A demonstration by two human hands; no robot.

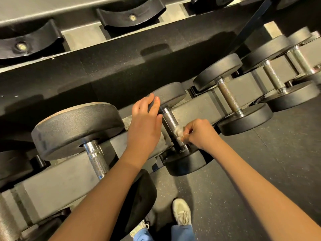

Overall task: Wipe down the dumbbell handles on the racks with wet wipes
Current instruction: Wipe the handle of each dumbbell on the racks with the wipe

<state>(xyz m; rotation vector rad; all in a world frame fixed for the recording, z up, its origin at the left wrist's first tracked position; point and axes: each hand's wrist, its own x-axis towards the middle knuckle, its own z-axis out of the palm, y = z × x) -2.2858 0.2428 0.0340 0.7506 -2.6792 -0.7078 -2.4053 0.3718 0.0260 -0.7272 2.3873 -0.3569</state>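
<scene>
Fingers [188, 131] of right hand [199, 134] pinching crumpled white wipe [179, 134] against knurled steel handle [169, 120], near front end. Left hand [145, 122] loosely spread, fingertips resting on rear black head [172, 94]. Dumbbell [184, 162] seated across lower rack [194, 110], between larger scuffed dumbbell [78, 126] and smaller dumbbell [228, 97].

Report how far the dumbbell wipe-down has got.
Done: nothing shows which handles are already clean. In hand: the right hand presses a wipe to the near end of the middle dumbbell's handle, while the left hand rests on its far weight. Left: the rest of that handle; possibly the big dumbbell on the left and the dumbbells to the right.
</scene>
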